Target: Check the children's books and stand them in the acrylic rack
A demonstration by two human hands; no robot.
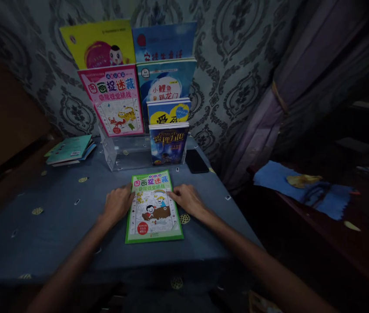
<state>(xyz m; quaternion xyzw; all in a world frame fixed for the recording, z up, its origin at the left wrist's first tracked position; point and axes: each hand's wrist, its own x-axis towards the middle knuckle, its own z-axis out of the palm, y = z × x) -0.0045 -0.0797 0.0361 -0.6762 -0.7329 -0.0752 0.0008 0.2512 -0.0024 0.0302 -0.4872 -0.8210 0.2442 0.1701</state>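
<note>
A green-bordered children's book [154, 215] is face up in front of me, its top edge toward the stand. My left hand [118, 203] grips its left edge near the top, with the fingers curled. At the right edge, my right hand [186, 198] grips it too, thumb on the cover; the fingers beneath are mostly hidden. Whether the book rests flat or is slightly off the table, I cannot tell. Behind it, a clear acrylic book stand [132, 161] carries several books, among them a pink-bordered book [115, 102] and a dark blue book [168, 144].
A blue patterned cloth covers the table [57, 217]. A small stack of books [70, 149] lies at the back left. Right of the stand is a black phone [196, 161]. A tied curtain [263, 108] hangs at the right, near a blue cloth [279, 178] on a dark red surface.
</note>
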